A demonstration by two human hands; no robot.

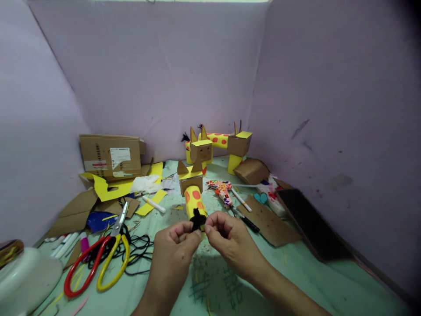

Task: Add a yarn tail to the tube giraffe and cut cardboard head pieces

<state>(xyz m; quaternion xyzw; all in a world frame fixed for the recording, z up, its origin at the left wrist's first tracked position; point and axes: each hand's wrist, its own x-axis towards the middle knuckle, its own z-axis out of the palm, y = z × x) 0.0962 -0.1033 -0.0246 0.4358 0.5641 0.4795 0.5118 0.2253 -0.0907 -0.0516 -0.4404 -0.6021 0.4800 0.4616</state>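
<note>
A yellow cardboard tube with orange spots (pixel 194 199) lies on the green table, a small brown box with pointed ears (pixel 190 177) at its far end. A tuft of black yarn (pixel 198 219) sits at the tube's near end. My left hand (pixel 176 248) and my right hand (pixel 226 241) meet there, fingers curled and pinching the black tuft from both sides. Both wrists rest low over the table's front.
Red and yellow scissors (pixel 98 259) and a tangle of black cord (pixel 140 250) lie to the left. Cardboard scraps, yellow paper and a box (pixel 112 156) fill the back left. Two finished spotted animals (pixel 217 147) stand at the back. A glue gun (pixel 225 193), markers and a dark phone (pixel 312 224) lie right.
</note>
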